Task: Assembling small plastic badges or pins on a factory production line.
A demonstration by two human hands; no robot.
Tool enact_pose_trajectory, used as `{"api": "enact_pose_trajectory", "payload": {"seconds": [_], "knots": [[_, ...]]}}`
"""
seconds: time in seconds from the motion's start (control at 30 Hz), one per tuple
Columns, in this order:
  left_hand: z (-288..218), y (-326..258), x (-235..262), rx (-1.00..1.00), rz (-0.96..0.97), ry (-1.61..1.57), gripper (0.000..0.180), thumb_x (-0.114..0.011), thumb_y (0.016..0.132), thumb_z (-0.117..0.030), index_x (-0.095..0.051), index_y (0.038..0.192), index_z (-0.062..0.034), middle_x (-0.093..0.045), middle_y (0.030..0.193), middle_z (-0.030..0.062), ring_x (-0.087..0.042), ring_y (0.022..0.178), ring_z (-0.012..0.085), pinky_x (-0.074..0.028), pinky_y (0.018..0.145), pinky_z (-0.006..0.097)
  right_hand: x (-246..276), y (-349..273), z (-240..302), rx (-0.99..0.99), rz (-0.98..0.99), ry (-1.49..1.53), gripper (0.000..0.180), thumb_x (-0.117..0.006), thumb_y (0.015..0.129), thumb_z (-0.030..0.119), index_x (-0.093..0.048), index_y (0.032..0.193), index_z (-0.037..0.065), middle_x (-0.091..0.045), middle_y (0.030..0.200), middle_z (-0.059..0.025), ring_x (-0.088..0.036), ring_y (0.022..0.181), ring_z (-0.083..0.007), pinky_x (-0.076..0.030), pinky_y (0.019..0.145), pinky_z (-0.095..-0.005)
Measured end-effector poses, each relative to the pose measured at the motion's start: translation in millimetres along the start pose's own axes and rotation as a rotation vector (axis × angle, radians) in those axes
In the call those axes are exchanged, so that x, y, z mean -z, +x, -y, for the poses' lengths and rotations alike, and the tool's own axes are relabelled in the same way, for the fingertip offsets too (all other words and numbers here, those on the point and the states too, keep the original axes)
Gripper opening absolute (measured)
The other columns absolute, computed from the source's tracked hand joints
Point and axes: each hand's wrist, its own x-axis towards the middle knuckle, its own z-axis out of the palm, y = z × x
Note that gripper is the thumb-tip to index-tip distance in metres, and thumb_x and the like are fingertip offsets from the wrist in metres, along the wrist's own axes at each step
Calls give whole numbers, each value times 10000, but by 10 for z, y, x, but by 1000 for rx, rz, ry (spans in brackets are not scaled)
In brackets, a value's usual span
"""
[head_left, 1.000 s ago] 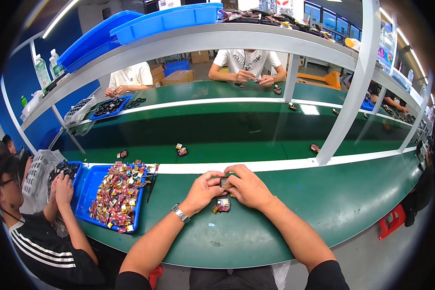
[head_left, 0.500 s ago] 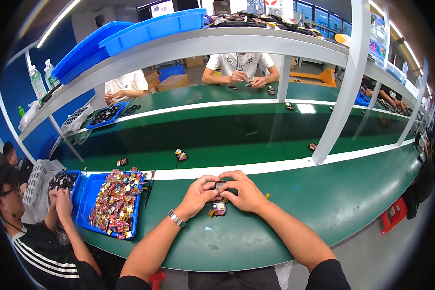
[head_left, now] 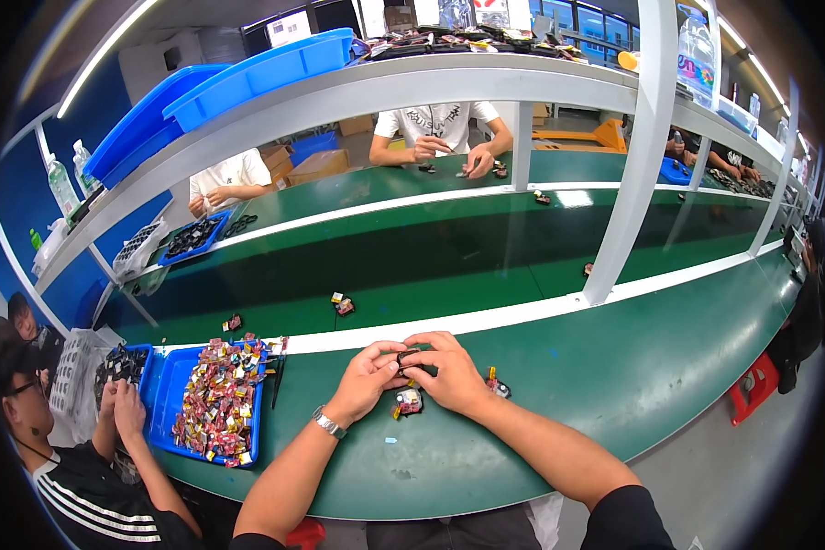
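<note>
Bench (head_left: 559,431): green surface, curved front edge, white stripe along its far edge.
Blue tray (head_left: 213,403): rests on the bench at the left, filled with small multicoloured parts.
Second blue tray (head_left: 124,367): just beside the first, further left, holding dark parts.
Small part (head_left: 408,401): lies on the bench at the centre, red, yellow and white.
Second small part (head_left: 497,387): lies near the first, to its right.
Conveyor belt (head_left: 412,257): dark green lane behind the white stripe.
Belt items (head_left: 343,304): small parts lying well apart on the conveyor.
</note>
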Motion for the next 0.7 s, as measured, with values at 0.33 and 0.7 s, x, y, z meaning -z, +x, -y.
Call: {"api": "enact_pose_trajectory", "payload": {"seconds": [0.33, 0.7], "knots": [[34, -20, -26, -40, -15, 4, 253, -538, 990, -65, -482, 1235, -43, -657, 1153, 116, -642, 1071, 185, -550, 917, 335, -16, 9, 115, 120, -86, -36, 160, -711, 763, 49, -730, 923, 45, -614, 1199, -86, -536, 1161, -299, -485, 950, -391], [71, -6, -3, -60, -40, 3, 238, -466, 1000, -6, -477, 1237, -18, -631, 1202, 146, -631, 1103, 193, -541, 948, 329, -99, -1, 85, 77, -91, 18, 158, -696, 756, 33, -722, 911, 15, -608, 1233, -96, -508, 1205, -315, -447, 1006, -406]]}}
